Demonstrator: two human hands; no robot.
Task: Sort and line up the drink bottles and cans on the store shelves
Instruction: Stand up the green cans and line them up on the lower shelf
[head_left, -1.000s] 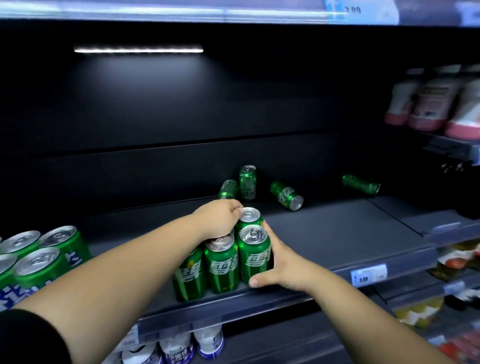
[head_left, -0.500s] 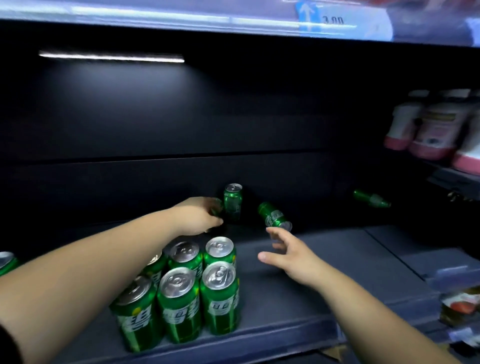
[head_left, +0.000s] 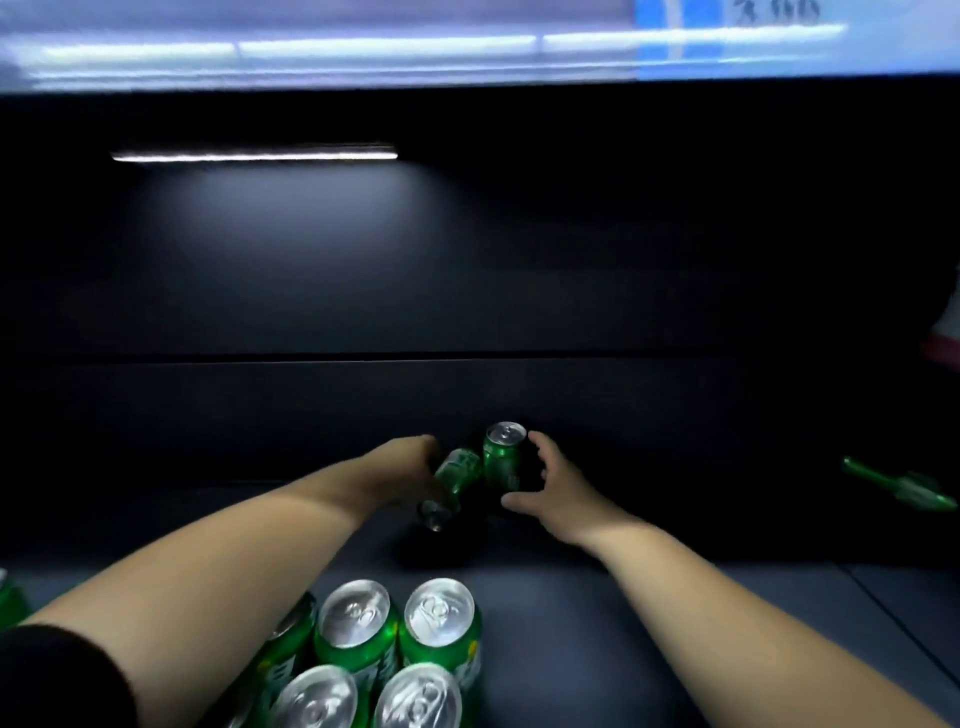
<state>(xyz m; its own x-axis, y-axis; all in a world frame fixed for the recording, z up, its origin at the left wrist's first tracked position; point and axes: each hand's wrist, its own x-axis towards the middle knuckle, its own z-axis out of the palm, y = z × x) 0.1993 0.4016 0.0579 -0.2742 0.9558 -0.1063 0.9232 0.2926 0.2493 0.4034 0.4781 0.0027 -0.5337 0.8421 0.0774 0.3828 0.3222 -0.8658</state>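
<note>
A person's left hand (head_left: 408, 467) and right hand (head_left: 558, 488) reach deep into a dark store shelf (head_left: 597, 623), past the block of cans (head_left: 395, 639) that stands upright with silver tops at the shelf's front edge. Beyond the block of cans, near the back wall, the left hand's grip is closed on the upper end of a tilted can (head_left: 449, 486), whose lower end points back toward the block; the fingers themselves are hidden. Just right of that, and equally far behind the block, an upright can (head_left: 501, 460) stands inside the curved, half-open grip of the right hand, thumb in front and fingers behind; whether the hand touches it cannot be told. Far to the right of the block, a green bottle (head_left: 898, 486) lies on its side. High above the block a light strip (head_left: 254, 155) glows. A black sleeve (head_left: 52, 675) covers the left upper arm, left of the block.
</note>
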